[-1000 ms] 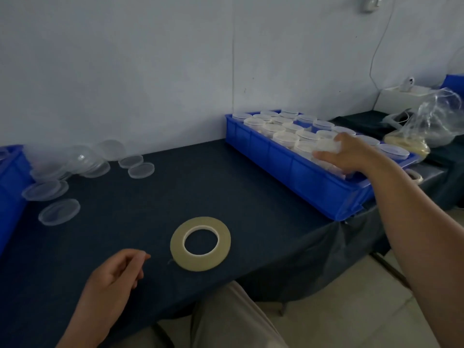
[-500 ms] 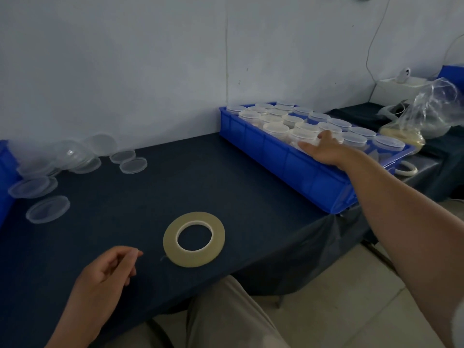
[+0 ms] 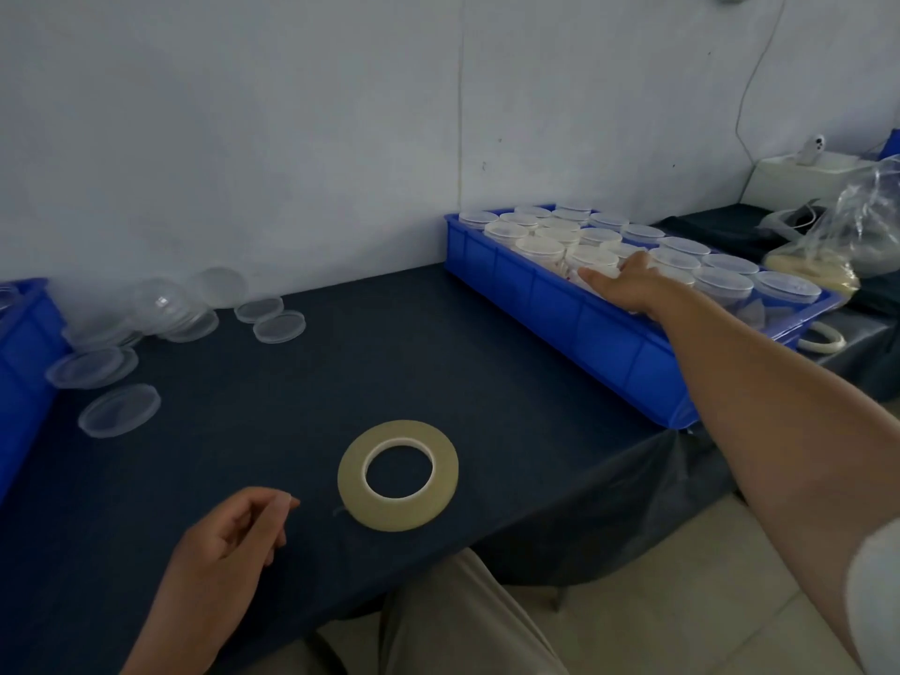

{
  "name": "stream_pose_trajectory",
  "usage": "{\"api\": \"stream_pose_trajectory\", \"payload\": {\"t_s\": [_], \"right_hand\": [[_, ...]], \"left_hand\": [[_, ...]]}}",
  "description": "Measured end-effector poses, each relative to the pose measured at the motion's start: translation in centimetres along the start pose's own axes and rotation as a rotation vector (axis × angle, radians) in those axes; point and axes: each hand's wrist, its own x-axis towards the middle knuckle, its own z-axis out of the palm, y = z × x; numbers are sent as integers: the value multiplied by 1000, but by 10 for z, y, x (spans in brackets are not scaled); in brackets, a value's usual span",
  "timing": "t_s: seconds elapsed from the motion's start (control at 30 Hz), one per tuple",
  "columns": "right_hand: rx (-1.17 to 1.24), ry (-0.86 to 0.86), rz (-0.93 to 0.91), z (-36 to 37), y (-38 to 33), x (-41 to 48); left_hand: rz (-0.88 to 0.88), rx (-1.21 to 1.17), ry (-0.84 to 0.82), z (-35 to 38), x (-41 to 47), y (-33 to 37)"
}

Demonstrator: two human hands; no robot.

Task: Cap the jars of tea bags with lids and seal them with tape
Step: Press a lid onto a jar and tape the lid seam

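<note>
A blue bin [image 3: 531, 292] at the right holds several lidded jars [image 3: 539, 247]. My right hand [image 3: 628, 285] reaches into the bin with its fingers stretched flat over the jars in the near rows, gripping nothing that I can see. A roll of pale tape [image 3: 398, 475] lies flat on the dark table near the front edge. Just left of the roll, my left hand [image 3: 238, 533] rests on the table with loosely curled fingers and holds nothing. Several loose clear lids [image 3: 119, 410] lie scattered at the far left.
A second blue bin [image 3: 24, 353] stands at the left edge. Behind the right bin are a clear plastic bag [image 3: 857, 226], a white box [image 3: 803, 177] and another tape roll [image 3: 820, 336]. The wall runs close behind the table.
My right hand carried a capped jar over the bin a second ago; it now lies flat on the jars with nothing in it. The left hand has stayed in place.
</note>
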Motion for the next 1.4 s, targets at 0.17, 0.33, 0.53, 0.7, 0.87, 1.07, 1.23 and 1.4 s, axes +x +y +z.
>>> {"api": "stream_pose_trajectory", "payload": {"t_s": [0.17,0.33,0.53,0.7,0.87,1.07,1.23,1.4], "right_hand": [[-301,268,-153,-9,-12,-22],[-393,436,-441,-19,-41,-74],[-131,320,-751,12,-84,-171],[184,-127,-768,118,-87,-247],[82,-98,-846,218,-89,-295],[-216,102,-983,240,-98,-294],[-212,288,-1050,251,-89,-296],[-181,400,-1116,252,-85,-299]], "left_hand": [[16,3,-5,0,0,-2],[14,7,-7,0,1,-6],[9,-16,-12,0,1,-8],[16,-30,2,-1,-4,-4],[27,-25,-9,0,-7,-1],[34,-32,-1,-3,-6,-6],[93,-59,39,-7,-18,0],[220,94,238,-72,-39,28]]}}
